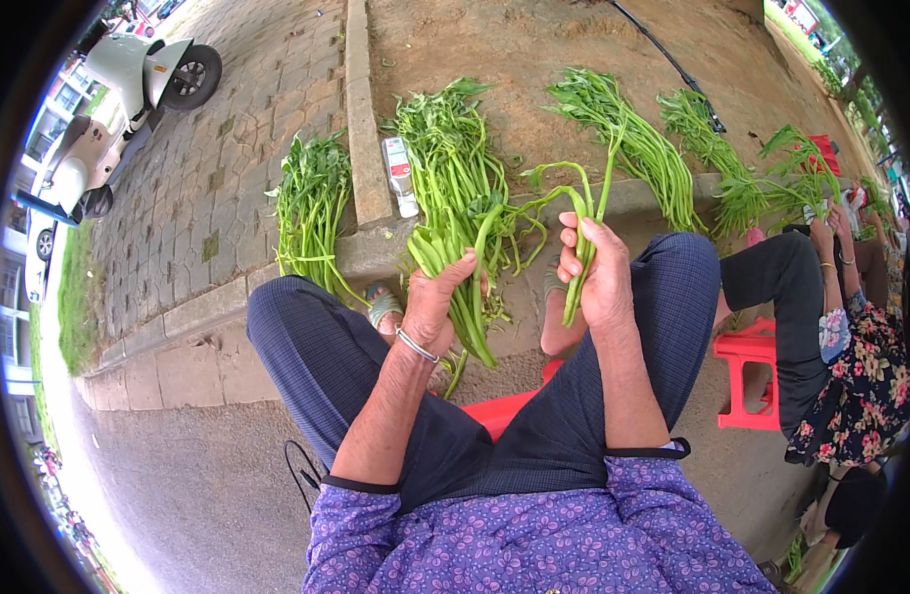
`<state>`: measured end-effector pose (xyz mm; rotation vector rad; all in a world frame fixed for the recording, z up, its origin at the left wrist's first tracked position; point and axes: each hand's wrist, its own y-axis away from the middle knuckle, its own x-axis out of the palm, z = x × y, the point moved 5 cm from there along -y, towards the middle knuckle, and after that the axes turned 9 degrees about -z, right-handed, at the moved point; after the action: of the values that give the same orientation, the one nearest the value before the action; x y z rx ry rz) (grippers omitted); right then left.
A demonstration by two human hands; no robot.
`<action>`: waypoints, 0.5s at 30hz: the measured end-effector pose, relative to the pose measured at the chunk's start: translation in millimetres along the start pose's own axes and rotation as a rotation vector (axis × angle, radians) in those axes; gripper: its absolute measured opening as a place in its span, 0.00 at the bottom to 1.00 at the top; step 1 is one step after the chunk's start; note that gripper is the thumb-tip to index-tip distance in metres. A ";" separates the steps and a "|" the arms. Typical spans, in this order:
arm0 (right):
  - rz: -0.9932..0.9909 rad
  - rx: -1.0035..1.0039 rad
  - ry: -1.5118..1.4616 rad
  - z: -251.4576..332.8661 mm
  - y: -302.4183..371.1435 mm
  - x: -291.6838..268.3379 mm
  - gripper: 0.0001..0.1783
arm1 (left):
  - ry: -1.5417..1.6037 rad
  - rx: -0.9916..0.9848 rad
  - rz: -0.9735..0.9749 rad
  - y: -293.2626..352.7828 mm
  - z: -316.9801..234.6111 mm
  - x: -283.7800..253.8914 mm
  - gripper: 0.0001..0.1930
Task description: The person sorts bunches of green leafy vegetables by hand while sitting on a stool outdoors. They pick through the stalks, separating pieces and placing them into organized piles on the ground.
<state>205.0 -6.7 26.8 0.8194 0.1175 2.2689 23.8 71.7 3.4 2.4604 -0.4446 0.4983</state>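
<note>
My left hand (437,305), with a silver bangle at the wrist, is closed round a bunch of water spinach stems (480,337) between my knees. To its right, my right hand (600,272) pinches a few water spinach stalks (607,183) upright. Their lower ends stick out below my fingers, and one thin stalk bends over to the left. Just beyond my left hand lies a large heap of leafy water spinach (453,148) on the ground and kerb. A smaller bundle (312,203) is on its left, and another long bundle (633,148) lies to the right.
A white and red packet or bottle (399,176) lies against the kerb (361,119). I sit on a red stool (499,411). At the right a person in a floral top (856,396) handles greens beside a red stool (747,371). A white scooter (128,89) stands at the far left.
</note>
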 end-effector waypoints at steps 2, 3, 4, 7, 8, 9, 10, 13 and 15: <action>-0.008 0.002 0.004 -2.0 0.0 0.0 0.16 | -0.004 0.024 0.007 0.5 -2.4 -0.2 0.09; 0.000 -0.007 -0.006 -0.7 -0.1 -0.2 0.16 | -0.004 0.038 0.010 0.1 -2.8 -0.7 0.09; 0.010 -0.016 -0.016 1.3 -0.8 -0.7 0.17 | -0.003 0.053 0.011 -0.4 -3.0 -1.6 0.09; 0.051 -0.060 -0.042 7.6 -0.8 0.2 0.17 | 0.009 0.119 0.001 2.1 -7.7 -1.0 0.11; 0.066 -0.078 -0.050 9.5 -0.2 0.8 0.17 | 0.015 0.144 -0.004 4.1 -10.5 0.3 0.12; 0.060 -0.077 -0.052 9.7 0.1 1.1 0.18 | 0.018 0.155 -0.008 5.3 -13.3 1.1 0.12; 0.053 -0.049 -0.071 7.3 -0.3 1.3 0.18 | -0.003 0.149 -0.028 5.2 -12.6 0.4 0.12; 0.046 0.037 -0.112 -3.6 -2.5 0.8 0.19 | -0.047 0.108 -0.054 1.4 -4.6 -4.1 0.11; 0.059 0.096 -0.116 -10.5 -2.3 2.1 0.19 | -0.049 0.064 -0.104 -4.3 6.7 -9.7 0.11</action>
<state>199.0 -2.1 18.8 1.0147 0.1512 2.2789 18.8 72.9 -8.0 2.5469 -0.3222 0.4159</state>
